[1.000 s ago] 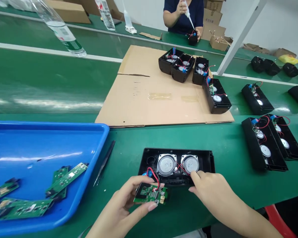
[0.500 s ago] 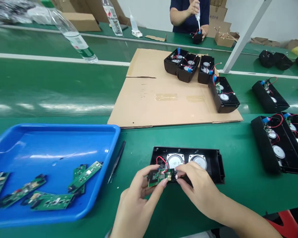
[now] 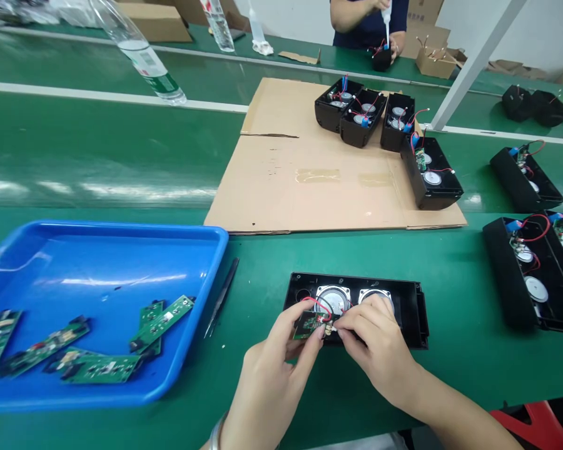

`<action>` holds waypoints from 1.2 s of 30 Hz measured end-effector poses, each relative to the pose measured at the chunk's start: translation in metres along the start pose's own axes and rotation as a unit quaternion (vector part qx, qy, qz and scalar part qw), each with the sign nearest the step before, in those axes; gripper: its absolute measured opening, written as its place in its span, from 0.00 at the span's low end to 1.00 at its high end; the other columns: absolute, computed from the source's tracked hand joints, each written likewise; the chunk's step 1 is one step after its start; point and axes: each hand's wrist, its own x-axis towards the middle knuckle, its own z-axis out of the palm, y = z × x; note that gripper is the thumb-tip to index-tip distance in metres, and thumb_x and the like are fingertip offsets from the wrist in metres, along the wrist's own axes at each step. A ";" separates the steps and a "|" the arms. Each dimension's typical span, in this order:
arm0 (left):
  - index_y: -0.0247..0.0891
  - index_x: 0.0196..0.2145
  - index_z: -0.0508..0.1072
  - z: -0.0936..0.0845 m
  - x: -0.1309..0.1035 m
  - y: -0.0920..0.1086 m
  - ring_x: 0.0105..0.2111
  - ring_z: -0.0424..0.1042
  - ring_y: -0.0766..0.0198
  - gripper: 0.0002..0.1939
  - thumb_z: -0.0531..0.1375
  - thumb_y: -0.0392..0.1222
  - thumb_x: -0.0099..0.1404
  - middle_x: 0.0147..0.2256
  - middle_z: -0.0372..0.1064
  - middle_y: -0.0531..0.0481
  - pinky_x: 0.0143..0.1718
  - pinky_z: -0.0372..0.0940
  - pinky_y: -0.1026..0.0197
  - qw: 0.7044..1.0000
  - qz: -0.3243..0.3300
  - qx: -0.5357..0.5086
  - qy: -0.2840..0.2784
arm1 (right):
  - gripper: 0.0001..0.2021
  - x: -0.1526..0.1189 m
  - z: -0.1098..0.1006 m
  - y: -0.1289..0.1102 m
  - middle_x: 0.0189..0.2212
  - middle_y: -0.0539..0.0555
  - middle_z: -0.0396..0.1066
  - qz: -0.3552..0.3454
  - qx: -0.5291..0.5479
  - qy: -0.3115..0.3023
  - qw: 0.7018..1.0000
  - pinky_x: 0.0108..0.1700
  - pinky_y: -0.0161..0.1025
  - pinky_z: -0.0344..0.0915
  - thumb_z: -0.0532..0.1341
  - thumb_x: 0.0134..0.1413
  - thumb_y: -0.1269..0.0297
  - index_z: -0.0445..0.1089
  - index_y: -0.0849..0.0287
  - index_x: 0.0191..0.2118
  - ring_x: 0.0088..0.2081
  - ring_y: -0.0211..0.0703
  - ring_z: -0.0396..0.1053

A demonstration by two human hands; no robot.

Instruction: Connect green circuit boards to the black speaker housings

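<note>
A green circuit board point(image 3: 307, 324) is pinched between the thumb and fingers of my left hand point(image 3: 281, 365), above the near left part of a black speaker housing point(image 3: 409, 312). Two round silver speakers point(image 3: 333, 301) sit in that housing. Red and black wires loop over the board. My right hand point(image 3: 380, 350) has thumb and forefinger pressed together on a small white connector point(image 3: 334, 329) at the board's right end. The fingertips partly hide the connector and the right speaker.
At left, a blue tray point(image 3: 122, 232) holds several circuit boards, with black tweezers point(image 3: 223, 294) beside it. Several housings stand on a cardboard sheet point(image 3: 272, 194) and at right point(image 3: 511, 269). Across the bench, a person point(image 3: 366, 22) works near a slanted metal post point(image 3: 478, 59).
The held board has turned and shifted slightly right, and my right fingers now meet at its end with the connector. The whole view has shifted a little.
</note>
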 end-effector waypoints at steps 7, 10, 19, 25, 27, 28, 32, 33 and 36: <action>0.41 0.39 0.69 0.004 -0.005 0.001 0.27 0.78 0.62 0.09 0.58 0.41 0.59 0.32 0.77 0.52 0.27 0.73 0.67 1.000 0.009 -0.009 0.003 | 0.06 -0.002 0.003 0.003 0.27 0.49 0.70 0.018 0.002 0.023 1.000 0.35 0.39 0.55 0.55 0.59 0.73 0.67 0.60 0.32 0.31 0.37 0.61; 0.41 0.38 0.69 0.004 -0.005 0.002 0.26 0.77 0.62 0.08 0.58 0.42 0.59 0.31 0.76 0.52 0.26 0.73 0.67 1.000 0.013 -0.002 0.002 | 0.06 -0.003 0.004 0.003 0.27 0.49 0.70 0.010 -0.002 0.047 0.999 0.35 0.39 0.56 0.55 0.59 0.73 0.67 0.60 0.32 0.31 0.37 0.60; 0.41 0.38 0.70 0.006 -0.007 0.000 0.29 0.77 0.61 0.08 0.57 0.43 0.59 0.33 0.76 0.49 0.29 0.74 0.64 1.000 0.012 0.007 0.001 | 0.07 -0.002 0.002 0.002 0.27 0.49 0.71 0.008 -0.005 0.044 0.999 0.35 0.39 0.58 0.54 0.59 0.73 0.68 0.59 0.32 0.30 0.38 0.61; 0.41 0.34 0.69 0.014 -0.004 0.000 0.27 0.77 0.62 0.04 0.57 0.40 0.60 0.32 0.77 0.50 0.29 0.73 0.64 0.999 0.030 -0.010 -0.003 | 0.06 -0.005 0.004 0.000 0.27 0.50 0.70 0.004 -0.011 0.046 0.999 0.34 0.39 0.59 0.55 0.59 0.73 0.67 0.60 0.32 0.30 0.38 0.62; 0.41 0.34 0.68 0.013 -0.003 0.002 0.25 0.77 0.63 0.04 0.57 0.40 0.59 0.31 0.76 0.51 0.27 0.73 0.66 0.999 0.013 -0.032 0.002 | 0.06 -0.005 0.004 0.000 0.28 0.50 0.71 0.004 -0.013 0.063 0.998 0.34 0.39 0.59 0.55 0.58 0.74 0.67 0.60 0.33 0.31 0.38 0.62; 0.41 0.34 0.68 0.013 -0.003 0.004 0.25 0.77 0.63 0.04 0.57 0.40 0.59 0.31 0.76 0.51 0.26 0.73 0.67 0.999 0.003 -0.042 0.003 | 0.06 -0.005 0.004 0.000 0.28 0.51 0.71 0.004 -0.012 0.071 0.997 0.34 0.39 0.60 0.55 0.58 0.74 0.67 0.60 0.33 0.31 0.38 0.62; 0.41 0.33 0.68 0.010 -0.002 0.006 0.25 0.77 0.62 0.04 0.57 0.41 0.58 0.31 0.76 0.52 0.26 0.73 0.65 0.998 -0.034 -0.058 -0.011 | 0.07 -0.005 0.004 0.000 0.27 0.51 0.71 0.016 -0.013 0.077 0.997 0.34 0.40 0.60 0.54 0.57 0.73 0.68 0.59 0.33 0.30 0.39 0.63; 0.41 0.33 0.68 0.009 -0.002 0.006 0.26 0.77 0.62 0.04 0.57 0.41 0.58 0.31 0.76 0.52 0.26 0.74 0.65 0.997 -0.038 -0.061 -0.015 | 0.07 -0.005 0.004 0.000 0.27 0.51 0.71 0.020 -0.015 0.075 0.997 0.34 0.40 0.61 0.54 0.57 0.73 0.69 0.59 0.32 0.30 0.39 0.63; 0.41 0.33 0.68 0.010 -0.002 0.004 0.26 0.77 0.63 0.05 0.57 0.41 0.58 0.30 0.75 0.52 0.27 0.74 0.64 0.997 -0.034 -0.070 -0.015 | 0.08 -0.005 0.004 -0.001 0.27 0.52 0.71 0.027 -0.015 0.074 0.997 0.33 0.40 0.61 0.54 0.57 0.73 0.69 0.59 0.32 0.30 0.39 0.63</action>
